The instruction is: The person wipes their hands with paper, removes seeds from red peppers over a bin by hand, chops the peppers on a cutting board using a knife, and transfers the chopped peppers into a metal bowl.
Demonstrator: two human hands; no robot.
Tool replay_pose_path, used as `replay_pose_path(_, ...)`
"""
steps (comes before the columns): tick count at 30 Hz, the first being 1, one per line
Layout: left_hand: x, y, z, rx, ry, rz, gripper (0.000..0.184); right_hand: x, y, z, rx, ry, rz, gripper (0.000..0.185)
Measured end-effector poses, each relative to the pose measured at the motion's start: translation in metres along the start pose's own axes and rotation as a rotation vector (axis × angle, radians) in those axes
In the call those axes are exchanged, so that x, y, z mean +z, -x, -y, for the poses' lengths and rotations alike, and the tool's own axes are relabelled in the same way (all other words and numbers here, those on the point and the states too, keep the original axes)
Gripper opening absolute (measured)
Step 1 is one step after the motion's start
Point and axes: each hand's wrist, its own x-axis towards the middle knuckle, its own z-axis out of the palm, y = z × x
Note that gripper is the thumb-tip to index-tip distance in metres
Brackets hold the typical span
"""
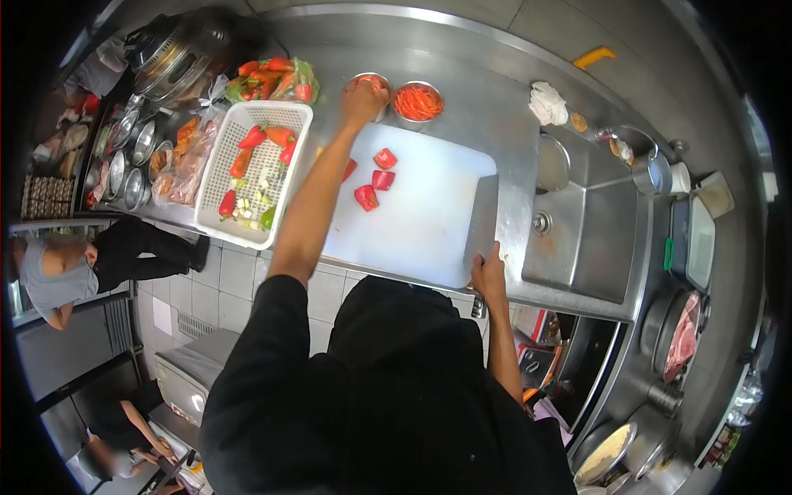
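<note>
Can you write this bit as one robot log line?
left hand: at metal bowl | right hand: holding cleaver | white board: red pepper pieces

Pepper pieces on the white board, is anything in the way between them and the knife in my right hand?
Nothing visible does: only the board's surface lies between the knife in your right hand and the three red pepper pieces. A fourth piece, by your left forearm, is partly hidden.
</note>
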Motion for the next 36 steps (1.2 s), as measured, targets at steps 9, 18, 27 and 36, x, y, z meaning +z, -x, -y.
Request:
replay_pose_path(9, -0.06, 0.133, -0.072, 0.066, -0.671, 0.608, 0.045, 0.002, 0.003, 0.007, -0.038, -0.001, -0.042, 0.037)
replay_pose_path(18, -0.035, 0.171, -0.09, 0.061, 0.009, 0.57, 0.026, 0.002, 0.0, -0.003, -0.122, -0.005, -0.034, 0.036)
replay_pose_path(27, -0.011, 0.184, -0.093, 0.185, 0.155, 0.326, 0.017, 0.006, 0.057, 0.04, -0.29, -0.051, 0.013, 0.023)
replay_pose_path(36, -0.025, 0.176, -0.096, -0.072, 0.163, 0.687, 0.03, 0.0, 0.075, 0.044, -0.257, -0.022, 0.041, 0.018)
